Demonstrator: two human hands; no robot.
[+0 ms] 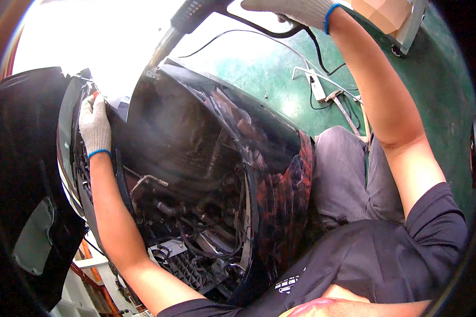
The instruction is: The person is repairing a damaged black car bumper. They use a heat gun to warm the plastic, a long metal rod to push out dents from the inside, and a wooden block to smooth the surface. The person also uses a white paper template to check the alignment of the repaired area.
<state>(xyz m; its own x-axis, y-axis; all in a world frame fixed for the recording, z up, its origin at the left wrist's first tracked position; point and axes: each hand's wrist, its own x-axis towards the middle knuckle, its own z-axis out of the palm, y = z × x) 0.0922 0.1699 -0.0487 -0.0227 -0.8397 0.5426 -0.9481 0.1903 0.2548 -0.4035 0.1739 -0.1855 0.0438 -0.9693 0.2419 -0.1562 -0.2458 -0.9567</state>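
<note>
Both arms bare and stretched way out, white knit gloves on. Left hand (94, 127) is up with fingers curled closed, right hand (296, 10) reaches higher, fist wrapped tight.

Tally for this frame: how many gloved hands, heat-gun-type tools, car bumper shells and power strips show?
Gloved hands: 2, the left hand on the bumper's edge and the right hand at the tool's handle
Handheld blower-type tool: 1
Black bumper shell: 1
White power strip on the green floor: 1
Total: 5
</note>
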